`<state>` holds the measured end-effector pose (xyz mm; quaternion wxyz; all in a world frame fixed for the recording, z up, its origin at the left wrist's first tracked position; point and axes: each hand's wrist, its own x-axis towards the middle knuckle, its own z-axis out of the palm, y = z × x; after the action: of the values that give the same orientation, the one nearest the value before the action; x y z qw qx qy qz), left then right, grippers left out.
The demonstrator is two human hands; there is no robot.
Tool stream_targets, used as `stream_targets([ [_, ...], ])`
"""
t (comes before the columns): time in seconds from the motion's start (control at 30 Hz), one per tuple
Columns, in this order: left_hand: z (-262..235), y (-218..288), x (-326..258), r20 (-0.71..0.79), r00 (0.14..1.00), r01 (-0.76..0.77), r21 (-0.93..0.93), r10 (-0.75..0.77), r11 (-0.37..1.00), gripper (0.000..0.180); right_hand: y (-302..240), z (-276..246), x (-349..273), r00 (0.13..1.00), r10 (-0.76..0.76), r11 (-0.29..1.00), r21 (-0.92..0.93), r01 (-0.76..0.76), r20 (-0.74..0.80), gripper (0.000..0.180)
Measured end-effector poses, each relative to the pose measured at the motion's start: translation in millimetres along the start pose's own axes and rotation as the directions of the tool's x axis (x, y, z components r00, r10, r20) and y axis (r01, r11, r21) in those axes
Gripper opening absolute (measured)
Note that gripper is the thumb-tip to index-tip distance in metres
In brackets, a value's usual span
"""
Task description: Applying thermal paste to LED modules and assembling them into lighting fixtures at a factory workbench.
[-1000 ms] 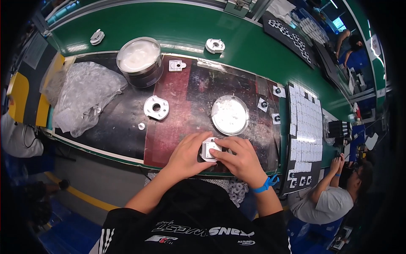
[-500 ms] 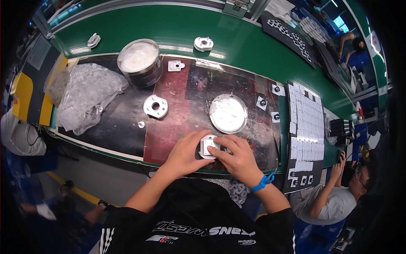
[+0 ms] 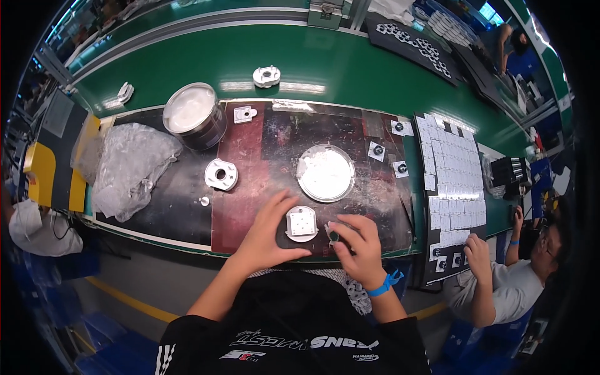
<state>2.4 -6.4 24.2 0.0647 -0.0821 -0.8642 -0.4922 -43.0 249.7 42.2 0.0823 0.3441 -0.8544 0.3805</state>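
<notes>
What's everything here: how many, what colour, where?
Patchy rectangular mat: one, black and red, centre
Long glossy surface: one, green, behind mat
Flat round disc: one, pale, mat's middle
Cylindrical tub: one, dark, mat's far edge
Crumpled plastic bag: one, clear, left
Other loose parts: five, white, mat and surface
Board bearing tiles: one, black, right
Dark-centred squares: three, white, left of board
Seated person: one, grey shirt, right
Round part with square plate: one, white, near edge
Round piece: one, dark, right of plate
Wristband: one, blue, right wrist
Left hand: one, bare, beside plate
Right hand: one, bare, holding dark piece
</notes>
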Motion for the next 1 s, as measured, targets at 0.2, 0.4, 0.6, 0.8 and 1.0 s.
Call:
stream_targets([
  [0.2,-74.2,-4.5,93.6,-0.148,0.95,-0.221,0.299,0.274,0.928,0.061,22.4,10.2,-35.9,0.936,0.264,0.965,0.077,-0.252,-0.234,0.011],
  [0.4,-129.7,-57.5,273.9,0.019,1.0,-0.018,0.731,0.006,0.682,0.077,23.2,19.8,-38.9,0.963,0.121,0.987,-0.072,-0.142,-0.242,0.008],
  [0.6,-157.1,-137.6,344.3,0.195,0.904,0.033,0.855,-0.38,0.517,0.095,22.6,26.8,-40.3,0.953,0.109,0.981,-0.123,-0.148,-0.282,0.009],
  [0.8,-111.2,-72.6,329.5,0.361,0.926,-0.218,0.754,-0.114,0.619,0.075,22.1,19.4,-33.0,0.962,0.086,0.982,-0.143,-0.126,-0.258,0.008],
  [1.0,-67.8,-45.2,249.4,0.569,0.818,-0.403,0.673,-0.085,0.62,0.066,21.3,20.9,-29.6,0.963,0.094,0.989,-0.088,-0.12,-0.252,0.009],
])
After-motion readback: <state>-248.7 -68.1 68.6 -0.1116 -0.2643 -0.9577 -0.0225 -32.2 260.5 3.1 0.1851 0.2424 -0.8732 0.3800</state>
